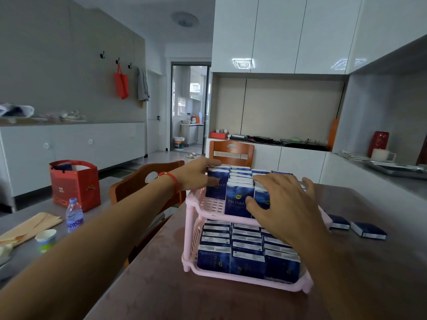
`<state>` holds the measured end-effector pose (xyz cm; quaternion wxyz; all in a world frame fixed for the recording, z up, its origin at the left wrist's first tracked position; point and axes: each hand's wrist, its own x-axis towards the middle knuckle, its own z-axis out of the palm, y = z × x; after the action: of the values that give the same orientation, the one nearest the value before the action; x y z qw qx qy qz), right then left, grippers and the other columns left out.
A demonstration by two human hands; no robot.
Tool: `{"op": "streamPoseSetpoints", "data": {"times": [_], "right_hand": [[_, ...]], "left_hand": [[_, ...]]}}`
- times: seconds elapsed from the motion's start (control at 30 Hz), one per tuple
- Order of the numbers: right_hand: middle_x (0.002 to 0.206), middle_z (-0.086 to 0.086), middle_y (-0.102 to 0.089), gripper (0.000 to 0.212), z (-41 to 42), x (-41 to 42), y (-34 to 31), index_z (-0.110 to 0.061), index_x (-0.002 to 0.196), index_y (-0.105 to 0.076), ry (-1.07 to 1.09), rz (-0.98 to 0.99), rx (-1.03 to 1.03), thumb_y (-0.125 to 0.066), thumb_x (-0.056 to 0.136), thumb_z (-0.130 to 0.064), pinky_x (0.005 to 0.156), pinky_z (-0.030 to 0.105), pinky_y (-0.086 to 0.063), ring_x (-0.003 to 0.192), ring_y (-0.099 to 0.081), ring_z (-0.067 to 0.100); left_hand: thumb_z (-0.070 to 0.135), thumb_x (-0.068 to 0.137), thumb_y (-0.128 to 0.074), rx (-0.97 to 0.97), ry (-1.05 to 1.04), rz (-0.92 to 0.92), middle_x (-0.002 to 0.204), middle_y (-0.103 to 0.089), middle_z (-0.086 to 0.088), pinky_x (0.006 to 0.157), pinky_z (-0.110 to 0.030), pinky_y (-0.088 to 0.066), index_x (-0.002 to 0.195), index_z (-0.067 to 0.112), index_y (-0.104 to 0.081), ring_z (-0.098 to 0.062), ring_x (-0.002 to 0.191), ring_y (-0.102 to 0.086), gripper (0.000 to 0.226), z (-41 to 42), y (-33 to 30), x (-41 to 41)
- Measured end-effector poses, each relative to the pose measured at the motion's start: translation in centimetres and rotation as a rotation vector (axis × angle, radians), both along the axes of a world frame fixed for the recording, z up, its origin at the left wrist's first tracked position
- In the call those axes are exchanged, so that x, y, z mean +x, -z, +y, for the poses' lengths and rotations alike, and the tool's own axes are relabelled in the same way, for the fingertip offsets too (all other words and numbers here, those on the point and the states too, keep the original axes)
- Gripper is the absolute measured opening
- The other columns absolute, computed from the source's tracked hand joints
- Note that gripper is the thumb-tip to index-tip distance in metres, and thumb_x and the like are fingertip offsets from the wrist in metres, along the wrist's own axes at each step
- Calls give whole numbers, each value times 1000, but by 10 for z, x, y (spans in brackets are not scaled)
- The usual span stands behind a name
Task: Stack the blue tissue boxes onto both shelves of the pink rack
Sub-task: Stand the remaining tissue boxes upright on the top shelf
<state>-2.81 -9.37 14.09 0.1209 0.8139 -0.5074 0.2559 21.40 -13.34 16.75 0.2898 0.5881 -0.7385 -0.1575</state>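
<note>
The pink rack (203, 205) stands on the brown table (208, 296) with two shelves. Blue tissue boxes (238, 199) stand upright in rows on the upper shelf, and more blue boxes (247, 252) fill the lower shelf. My left hand (196, 173) is at the upper shelf's far left and pinches the leftmost box (216, 190), thumb on its front face, fingers over its top. My right hand (284, 202) lies spread over the front right boxes of the upper shelf, thumb against a box front. Two loose blue boxes (368, 230) lie flat on the table right of the rack.
Two wooden chairs (231, 153) stand behind and left of the rack. On the grey table to the left sit a red gift bag (76, 183), a water bottle (74, 214), a paper cup (46, 239) and brown paper bags (27, 225). A counter runs along the right.
</note>
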Motion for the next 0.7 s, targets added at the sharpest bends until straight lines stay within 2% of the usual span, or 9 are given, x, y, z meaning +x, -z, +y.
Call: {"op": "streamPoseSetpoints", "data": {"times": [0.07, 0.17, 0.3, 0.4, 0.47, 0.57, 0.7], "right_hand": [[149, -12, -45, 64, 1, 0, -1, -38, 141, -41, 1, 11, 21, -33, 87, -70, 119, 53, -14, 139, -36, 16], [150, -13, -45, 67, 4, 1, -2, -39, 141, -41, -4, 10, 31, -29, 84, -71, 120, 54, -14, 139, -37, 15], [149, -12, -46, 70, 5, -2, -7, -39, 141, -42, -15, -19, 21, -27, 81, -71, 117, 53, -15, 137, -39, 15], [149, -11, -46, 73, 5, -8, -9, -38, 143, -41, -36, -36, 58, -27, 79, -70, 115, 49, -23, 136, -40, 16], [148, -9, -48, 73, 4, -10, -10, -35, 143, -44, -51, -31, 78, -31, 81, -70, 112, 47, -31, 135, -41, 17], [149, -8, -46, 62, 3, -13, -9, -33, 144, -43, -60, -21, 70, -44, 91, -65, 112, 44, -33, 135, -41, 18], [145, -8, -51, 57, 1, -16, -9, -31, 141, -47, -112, -69, 42, -48, 92, -61, 110, 44, -35, 130, -45, 15]], "left_hand": [[10, 94, -66, -13, 2, -18, 131, -56, 0, 94, -30, -54, 141, 17, -48, -16, 116, -58, 51, 0, 1, 1], [13, 87, -74, -48, -33, -60, 137, -55, -2, 100, -41, -55, 140, 24, -48, -19, 118, -60, 60, -4, 4, 5], [15, 86, -76, -75, -40, -65, 132, -57, 0, 97, -40, -57, 131, 29, -50, -19, 115, -61, 54, -7, 6, 7], [14, 86, -76, -76, -45, -60, 130, -58, 1, 96, -40, -58, 127, 30, -50, -19, 115, -61, 50, -8, 6, 7], [15, 86, -76, -61, -47, -64, 131, -56, 0, 97, -41, -57, 130, 29, -49, -19, 115, -60, 53, -8, 6, 5], [12, 86, -75, -17, -27, -8, 132, -53, 3, 100, -36, -52, 136, 28, -45, -16, 117, -55, 60, -6, 3, 5], [9, 85, -73, -58, -71, 41, 147, -47, -1, 110, -41, -42, 146, 27, -42, -22, 138, -43, 71, 7, -5, 3]]}}
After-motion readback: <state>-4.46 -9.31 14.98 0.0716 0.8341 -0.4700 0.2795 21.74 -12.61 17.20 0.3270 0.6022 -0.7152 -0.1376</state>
